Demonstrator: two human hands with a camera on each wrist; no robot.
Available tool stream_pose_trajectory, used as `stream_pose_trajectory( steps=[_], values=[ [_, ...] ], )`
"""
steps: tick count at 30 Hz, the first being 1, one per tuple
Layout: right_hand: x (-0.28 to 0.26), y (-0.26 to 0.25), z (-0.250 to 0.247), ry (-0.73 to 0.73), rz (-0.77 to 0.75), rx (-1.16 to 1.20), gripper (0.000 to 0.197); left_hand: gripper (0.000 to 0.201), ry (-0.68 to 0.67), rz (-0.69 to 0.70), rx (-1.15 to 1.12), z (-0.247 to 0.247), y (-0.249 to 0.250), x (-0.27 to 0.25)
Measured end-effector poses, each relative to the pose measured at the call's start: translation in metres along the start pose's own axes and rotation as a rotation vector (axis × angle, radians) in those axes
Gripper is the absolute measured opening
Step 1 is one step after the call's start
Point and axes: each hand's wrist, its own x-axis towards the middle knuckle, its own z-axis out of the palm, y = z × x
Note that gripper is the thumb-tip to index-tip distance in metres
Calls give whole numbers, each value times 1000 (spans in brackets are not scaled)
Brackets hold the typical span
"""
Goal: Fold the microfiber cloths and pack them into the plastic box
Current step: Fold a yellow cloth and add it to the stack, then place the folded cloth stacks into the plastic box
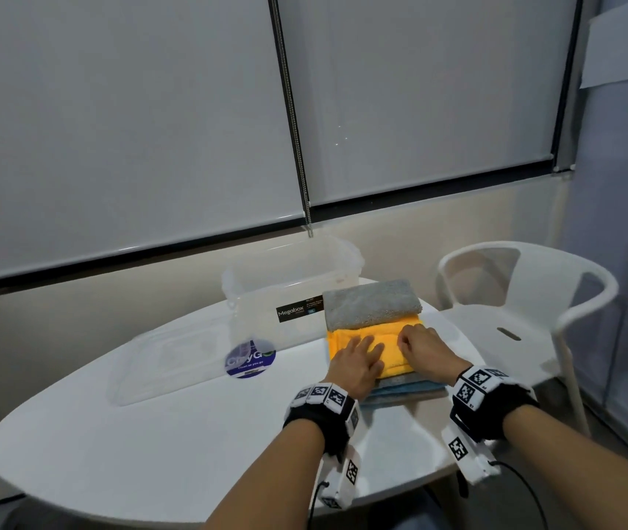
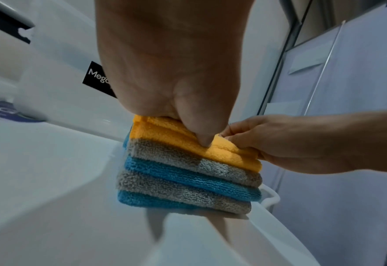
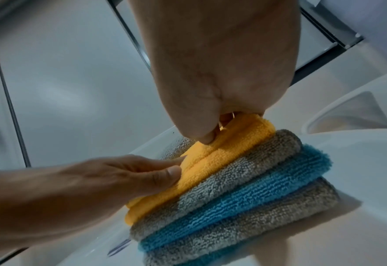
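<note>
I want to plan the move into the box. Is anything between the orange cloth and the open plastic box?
Partly: a folded grey cloth lies just behind the orange cloth, beside the plastic box. The box's open top looks unobstructed.

1. White oval table, glossy surface.
2. White plastic armchair beside its right end.
3. Grey roller blinds lowered over dark-framed windows.
4. Cream wall beneath.
</note>
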Motion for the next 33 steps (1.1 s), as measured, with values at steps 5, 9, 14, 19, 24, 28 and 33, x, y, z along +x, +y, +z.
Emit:
stream_pose_trajectory(
  steps=[5, 9, 14, 19, 24, 28, 33],
  values=[
    [-6, -11, -7, -47, 29, -53, 29, 73, -36, -66, 52, 2, 4, -8],
    [-10, -14, -11, -83, 47, -45, 31, 122, -4, -24, 5, 14, 0, -15],
    [-17, -14, -7, -59, 59, -45, 35, 143, 72, -5, 8, 27, -1, -8],
    [-26, -15, -6, -70, 49, -62, 38, 130, 74, -17, 47, 28, 5, -9],
    [-32, -21, -21, -111, 7, -91, 40, 106, 138, -10, -83, 5, 2, -14],
    [-23, -23, -64, -178, -19, 46, 24, 32, 230, -19, -632, -40, -12, -11],
    [1, -21, -118, 72, 45, 388, 22, 21, 592, -160, -615, -89, -51, 10]
  ],
)
